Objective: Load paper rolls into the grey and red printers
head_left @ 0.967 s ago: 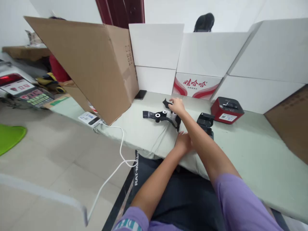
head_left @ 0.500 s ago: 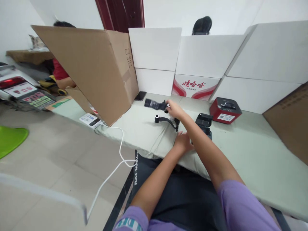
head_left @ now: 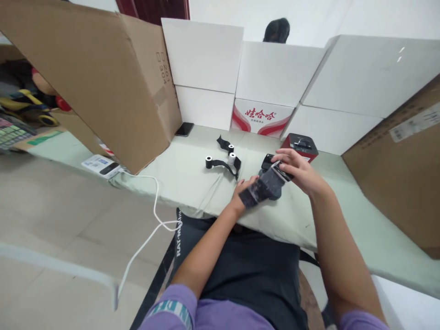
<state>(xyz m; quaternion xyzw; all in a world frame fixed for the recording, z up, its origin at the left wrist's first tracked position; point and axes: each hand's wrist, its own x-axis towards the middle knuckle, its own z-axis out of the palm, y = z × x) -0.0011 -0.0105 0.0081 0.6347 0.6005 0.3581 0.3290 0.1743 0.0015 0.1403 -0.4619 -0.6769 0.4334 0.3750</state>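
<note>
My right hand (head_left: 300,172) pinches a small roll (head_left: 283,170) with a dark, glossy strip (head_left: 263,187) trailing down to the left from it. Under and behind that strip is a small dark device (head_left: 275,192) with its lid (head_left: 267,161) raised. My left hand (head_left: 242,190) is at the device's left side, its fingertips toward it; the strip covers much of this hand, so its grip is hidden. On the cloth to the left lie several small rolls with white ends and black strips, among them one roll (head_left: 208,162) and another roll (head_left: 232,158).
A red and black box-shaped device (head_left: 302,145) stands behind my right hand. White panels (head_left: 202,55) and brown cardboard (head_left: 103,78) wall in the table (head_left: 192,192). A phone (head_left: 184,129) lies at the back left; a white device (head_left: 99,165) with a cable (head_left: 156,197) sits at the edge.
My right hand has moved right and toward me from among the rolls, bringing one roll and its strip over the dark device. The view has shifted right.
</note>
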